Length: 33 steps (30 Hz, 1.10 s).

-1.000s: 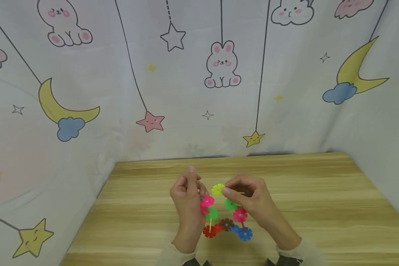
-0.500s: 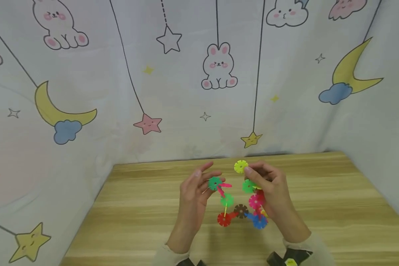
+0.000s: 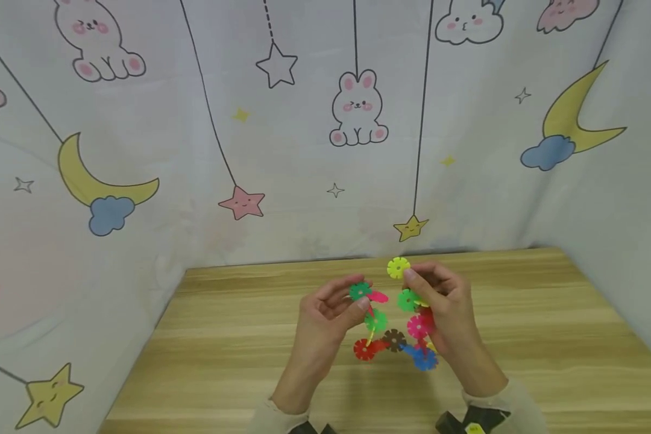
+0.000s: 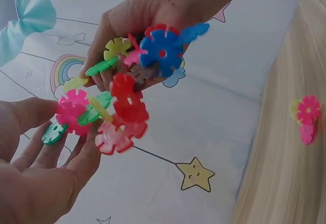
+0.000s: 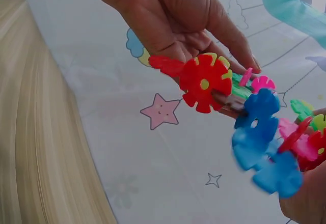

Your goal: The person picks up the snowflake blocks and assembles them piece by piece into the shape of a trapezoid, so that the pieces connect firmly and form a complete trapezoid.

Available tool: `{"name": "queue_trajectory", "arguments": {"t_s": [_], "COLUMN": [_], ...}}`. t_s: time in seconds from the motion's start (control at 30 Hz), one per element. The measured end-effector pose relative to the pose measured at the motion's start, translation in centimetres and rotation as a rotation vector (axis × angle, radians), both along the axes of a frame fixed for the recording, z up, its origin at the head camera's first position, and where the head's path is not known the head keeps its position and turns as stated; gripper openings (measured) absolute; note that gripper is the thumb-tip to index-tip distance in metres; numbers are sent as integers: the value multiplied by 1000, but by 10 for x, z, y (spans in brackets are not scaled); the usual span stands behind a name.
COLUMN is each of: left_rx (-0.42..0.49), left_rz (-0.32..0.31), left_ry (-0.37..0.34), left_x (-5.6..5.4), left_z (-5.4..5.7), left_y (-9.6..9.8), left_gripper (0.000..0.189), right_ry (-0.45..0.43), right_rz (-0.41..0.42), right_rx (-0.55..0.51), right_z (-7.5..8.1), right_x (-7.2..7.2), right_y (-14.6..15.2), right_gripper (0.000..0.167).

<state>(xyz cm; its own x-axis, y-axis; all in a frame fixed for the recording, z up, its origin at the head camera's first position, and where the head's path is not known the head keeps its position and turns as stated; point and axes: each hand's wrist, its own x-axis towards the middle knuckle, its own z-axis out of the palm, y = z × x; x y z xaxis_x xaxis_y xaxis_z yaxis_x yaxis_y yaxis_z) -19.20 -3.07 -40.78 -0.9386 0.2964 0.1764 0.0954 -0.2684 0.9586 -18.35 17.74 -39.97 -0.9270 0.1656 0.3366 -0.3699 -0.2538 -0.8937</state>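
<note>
A curved chain of interlocking snowflake discs (image 3: 394,340) hangs between both hands, above the table. My left hand (image 3: 325,316) holds its left end, thumb and fingers at a teal disc (image 3: 360,292) and pink discs (image 4: 72,111). My right hand (image 3: 451,307) pinches a yellow disc (image 3: 397,267) at the other end. Green discs (image 3: 408,300) and a pink disc (image 3: 419,327) hang beneath it, partly hidden by the palm. Red (image 3: 364,349) and blue discs (image 5: 265,132) form the lower curve. A gap separates the two ends.
A wooden table (image 3: 222,361) lies beneath. Pink and yellow discs (image 4: 308,111) appear against the wood at the right of the left wrist view. A white curtain (image 3: 304,150) with printed stars, moons and rabbits stands behind the table.
Both hands have lifted and shifted right with the chain. The left hand turned and spread its fingers, then its thumb closed onto the teal end. The right hand keeps its pinch.
</note>
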Motion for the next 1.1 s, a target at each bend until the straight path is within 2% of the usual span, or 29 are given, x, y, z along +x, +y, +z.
{"name": "queue_trajectory", "arguments": {"t_s": [0.2, 0.3, 0.47, 0.63, 0.87, 1.1], "left_rx": [71, 79, 60, 57, 51, 53], "left_rz": [90, 98, 94, 88, 88, 107], "left_ry": [10, 23, 55, 91, 124, 129], "left_x": [-2, -2, 0, 2, 5, 8], "left_z": [3, 4, 6, 8, 10, 10], "left_y": [-5, -6, -7, -8, -6, -3], "left_gripper": [36, 34, 30, 34, 38, 33], "right_ry": [49, 88, 107, 100, 154, 180], "right_rz": [61, 79, 53, 42, 74, 83], "right_rx": [75, 162, 291, 318, 307, 340], "right_z": [-3, -4, -3, -1, -2, -5], "right_x": [1, 2, 3, 4, 4, 3], "right_y": [2, 2, 2, 1, 1, 4], "right_gripper": [25, 21, 9, 8, 9, 11]}}
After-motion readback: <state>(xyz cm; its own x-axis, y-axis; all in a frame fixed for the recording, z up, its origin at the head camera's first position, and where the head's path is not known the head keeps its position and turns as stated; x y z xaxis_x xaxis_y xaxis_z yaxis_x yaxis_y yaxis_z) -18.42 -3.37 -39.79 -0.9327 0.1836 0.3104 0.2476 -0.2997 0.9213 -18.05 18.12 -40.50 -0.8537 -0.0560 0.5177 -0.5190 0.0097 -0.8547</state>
